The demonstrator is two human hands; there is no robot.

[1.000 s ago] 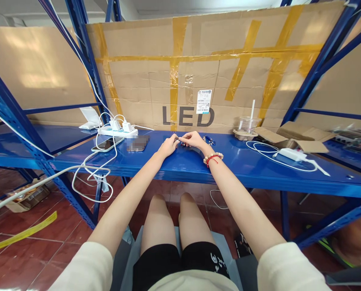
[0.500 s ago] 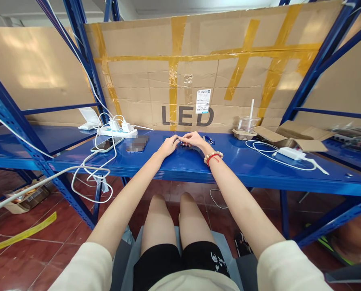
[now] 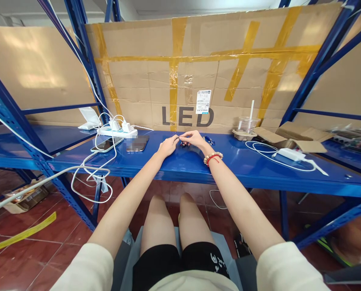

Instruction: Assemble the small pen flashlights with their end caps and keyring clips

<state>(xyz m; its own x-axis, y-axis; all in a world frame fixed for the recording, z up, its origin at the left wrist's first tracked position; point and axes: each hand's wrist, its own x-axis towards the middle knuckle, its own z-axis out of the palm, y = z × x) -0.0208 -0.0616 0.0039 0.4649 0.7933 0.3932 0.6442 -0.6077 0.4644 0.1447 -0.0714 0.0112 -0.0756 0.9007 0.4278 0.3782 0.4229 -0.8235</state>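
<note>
My left hand (image 3: 168, 146) and my right hand (image 3: 193, 138) meet fingertip to fingertip above the blue shelf (image 3: 180, 161). Both are closed in a pinch at a small dark piece (image 3: 178, 138), too small to name. Under my right hand lies a little heap of small dark and reddish parts (image 3: 185, 144), partly hidden by the fingers. Just beyond my right wrist, a small blue-handled object (image 3: 210, 140) rests on the shelf; its kind is unclear. A beaded bracelet (image 3: 213, 157) with a red cord circles my right wrist.
Left of my hands are a dark phone (image 3: 138, 144), a white-edged phone (image 3: 107, 144) and a power strip (image 3: 116, 131) with tangled white cables. To the right stand a plastic cup (image 3: 247, 123) with a straw, a white adapter (image 3: 291, 153) and an open cardboard box (image 3: 302, 135). Taped cardboard (image 3: 132, 81) backs the shelf.
The fingers of both hands have shifted slightly at their meeting point. More of the small parts under my right hand shows now. Everything else stays in place.
</note>
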